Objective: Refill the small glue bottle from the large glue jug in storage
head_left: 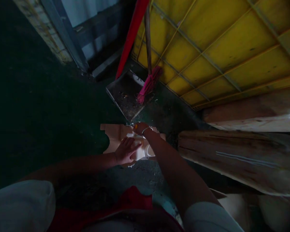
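A flattened piece of brown cardboard (112, 132) with cut-out edges lies on the dark floor in front of me. On it rests a smooth white object (139, 153), perhaps plastic, with a rounded part at its right; its kind is unclear. My left hand (127, 150) presses on this white object with fingers spread. Just beyond, at the far edge of the cardboard, is my right hand (141, 127), a bracelet (145, 132) round its wrist. Its fingers are curled, and a small orange-yellow spot shows by them. Whatever it grips is too dark and small to make out.
Ahead stands a metal dustpan (124, 93) with a red handle (132, 35) and debris inside. A pink-bristled broom (149, 83) leans over it. Yellow panelling behind a wire grid (207, 48) rises at the right, above long wrapped bundles (232, 158). A metal frame (72, 38) stands upper left.
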Demonstrator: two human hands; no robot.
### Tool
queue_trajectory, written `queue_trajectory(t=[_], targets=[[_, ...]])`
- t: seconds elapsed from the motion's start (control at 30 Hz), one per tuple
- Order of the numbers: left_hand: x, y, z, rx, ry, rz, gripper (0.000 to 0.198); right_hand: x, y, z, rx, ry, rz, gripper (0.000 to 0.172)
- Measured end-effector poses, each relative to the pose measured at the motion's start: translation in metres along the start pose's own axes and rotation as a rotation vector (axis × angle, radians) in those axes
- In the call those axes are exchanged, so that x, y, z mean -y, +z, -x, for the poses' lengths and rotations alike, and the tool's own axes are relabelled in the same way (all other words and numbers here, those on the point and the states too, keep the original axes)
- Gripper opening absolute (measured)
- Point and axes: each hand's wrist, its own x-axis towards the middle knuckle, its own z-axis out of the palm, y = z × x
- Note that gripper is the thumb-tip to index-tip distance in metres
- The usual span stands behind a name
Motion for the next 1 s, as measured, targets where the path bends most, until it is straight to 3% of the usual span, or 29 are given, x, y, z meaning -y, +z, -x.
queue_trajectory(t=[0.1, 0.23, 0.33, 0.47, 0.57, 0.67, 0.83, 1.0], targets=[[0.0, -0.003, -0.001, -0.033, 0.012, -0.005, 0.092, -0.025, -0.019, 0.028, -0.057, 0.059, -0.046, 0.026], [0.001, -0.003, -0.001, -0.056, 0.043, 0.008, 0.087, -0.063, -0.027, 0.097, -0.376, 0.106, -0.306, 0.025], [0.001, -0.003, 0.0, -0.062, 0.047, 0.017, 0.084, -0.082, -0.004, 0.15, -0.594, 0.089, -0.496, 0.029], [0.0, -0.004, -0.001, -0.069, 0.041, 0.01, 0.085, -0.09, 0.043, 0.195, -0.7, -0.004, -0.397, 0.029], [-0.001, -0.003, -0.002, -0.063, 0.04, -0.001, 0.085, -0.084, 0.07, 0.215, -0.762, -0.087, -0.235, 0.024], [-0.001, -0.003, -0.002, -0.053, 0.022, -0.008, 0.085, -0.072, 0.081, 0.233, -0.85, -0.163, -0.104, 0.018], [-0.003, -0.004, -0.004, -0.029, 0.007, -0.03, 0.094, -0.053, 0.073, 0.259, -0.99, -0.206, -0.032, 0.01], [-0.005, -0.003, -0.004, -0.058, 0.019, -0.045, 0.08, -0.052, 0.056, 0.249, -1.033, -0.227, -0.087, 0.01]])
